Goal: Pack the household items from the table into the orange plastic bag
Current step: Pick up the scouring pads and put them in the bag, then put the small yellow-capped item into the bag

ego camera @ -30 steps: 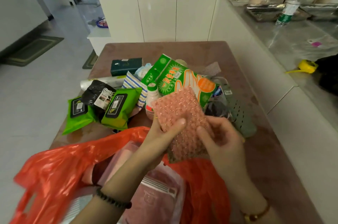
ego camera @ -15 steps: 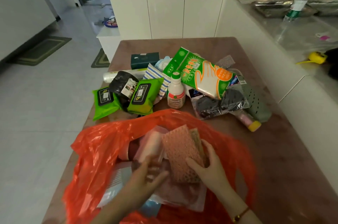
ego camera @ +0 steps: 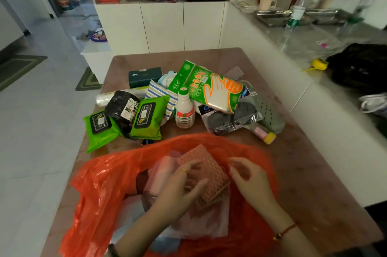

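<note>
The orange plastic bag point(ego camera: 100, 183) lies open at the near end of the brown table point(ego camera: 314, 183), with pink packets inside. My left hand point(ego camera: 180, 191) grips a pink textured scouring pad point(ego camera: 211, 175) inside the bag's mouth. My right hand point(ego camera: 249, 181) hovers just right of the pad, fingers apart and holding nothing. Beyond the bag sit a green glove pack point(ego camera: 209, 87), a white bottle point(ego camera: 184, 110), two green wipe packs point(ego camera: 148, 118), a black roll point(ego camera: 121, 105), a dark green box point(ego camera: 144, 76) and grey pads in clear wrap point(ego camera: 230, 118).
A pink bottle with a yellow cap point(ego camera: 266, 134) lies right of the pile. A white counter on the right carries a water bottle point(ego camera: 297, 9), a yellow tape measure point(ego camera: 319, 64) and a black bag point(ego camera: 360, 68). White cabinets point(ego camera: 163, 26) stand behind the table.
The pink pad went from above the table down into the bag. My right hand let go of it and drew slightly right; my left hand took hold of it.
</note>
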